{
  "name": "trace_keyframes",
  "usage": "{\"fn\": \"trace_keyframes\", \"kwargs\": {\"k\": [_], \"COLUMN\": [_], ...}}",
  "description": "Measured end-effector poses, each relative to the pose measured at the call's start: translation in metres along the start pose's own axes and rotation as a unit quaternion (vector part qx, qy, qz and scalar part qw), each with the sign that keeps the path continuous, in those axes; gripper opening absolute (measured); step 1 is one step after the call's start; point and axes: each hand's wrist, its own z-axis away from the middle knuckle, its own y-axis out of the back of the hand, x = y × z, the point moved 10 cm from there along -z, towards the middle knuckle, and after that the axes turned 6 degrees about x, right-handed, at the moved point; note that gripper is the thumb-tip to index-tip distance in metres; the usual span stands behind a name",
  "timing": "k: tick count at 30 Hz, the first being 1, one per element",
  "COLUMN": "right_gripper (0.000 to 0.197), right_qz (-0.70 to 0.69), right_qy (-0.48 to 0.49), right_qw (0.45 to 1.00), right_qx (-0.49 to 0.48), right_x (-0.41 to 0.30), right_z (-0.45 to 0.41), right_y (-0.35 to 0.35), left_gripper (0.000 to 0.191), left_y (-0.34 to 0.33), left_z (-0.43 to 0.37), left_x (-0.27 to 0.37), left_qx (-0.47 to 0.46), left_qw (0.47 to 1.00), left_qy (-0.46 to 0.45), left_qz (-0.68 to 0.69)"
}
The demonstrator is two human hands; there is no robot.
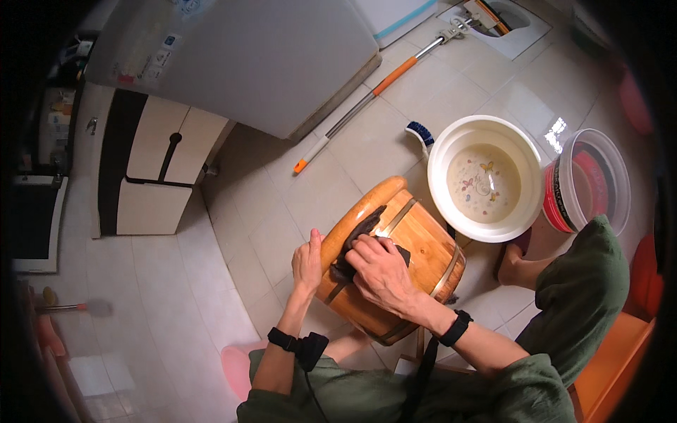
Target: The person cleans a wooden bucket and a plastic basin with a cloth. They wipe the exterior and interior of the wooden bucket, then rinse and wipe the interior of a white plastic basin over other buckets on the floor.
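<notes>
A wooden tub with metal bands lies tilted on its side in front of me, its thick rounded rim towards the upper left. My left hand grips that rim, thumb up. Bunched under the fingers of my right hand is a dark cloth, pressed on the tub's outer wall. Beyond the tub stands a white basin of slightly cloudy water with butterfly pictures on its bottom. A scrub brush with blue bristles rests beside the basin.
Right of the basin is a clear plastic bucket with a red label. A mop pole with orange grips lies along a grey appliance. A squat toilet is at the top, an orange stool at lower right, a cabinet at left.
</notes>
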Motion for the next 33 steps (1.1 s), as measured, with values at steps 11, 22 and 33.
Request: {"fn": "trace_keyframes", "kwargs": {"k": [11, 22, 33], "right_gripper": [0.023, 0.021, 0.040], "right_qz": [-0.050, -0.192, -0.148], "right_qy": [0.118, -0.110, -0.347], "right_qw": [0.989, 0.975, 0.925], "right_qx": [-0.071, 0.006, -0.046], "right_x": [-0.011, 0.112, 0.251], "right_z": [0.003, -0.008, 0.038], "right_y": [-0.020, 0.007, -0.037], "left_gripper": [0.067, 0.062, 0.066], "left_y": [0.003, 0.020, 0.008], "left_z": [0.006, 0.017, 0.005], "left_x": [0.017, -0.010, 0.020], "left_qx": [-0.002, 0.067, 0.044], "left_qw": [1.000, 0.997, 0.998], "left_qy": [0.010, -0.006, -0.035], "left_qz": [0.023, 0.038, -0.002]}}
